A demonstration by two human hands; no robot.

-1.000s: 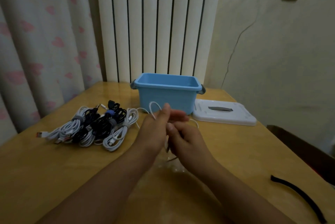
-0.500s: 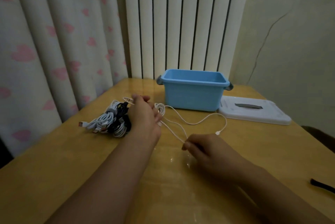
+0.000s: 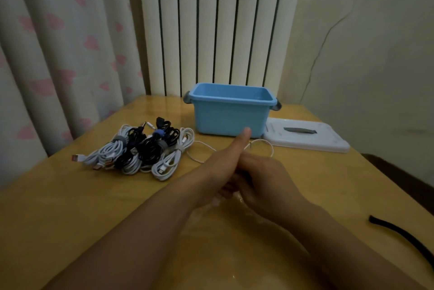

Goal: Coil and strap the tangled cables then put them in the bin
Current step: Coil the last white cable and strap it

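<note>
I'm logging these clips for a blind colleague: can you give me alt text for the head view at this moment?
Two hands, left hand and right hand, meet over a wooden table, working a thin white cable. An open blue bin stands behind them, a pile of strapped cables to its left, a white lid to its right.

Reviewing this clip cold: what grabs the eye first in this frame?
The two hands meet at centre, the left hand and right hand working a thin white cable that loops out behind them. Behind stands an open blue bin, with a pile of strapped cable coils on the table to its left.
</note>
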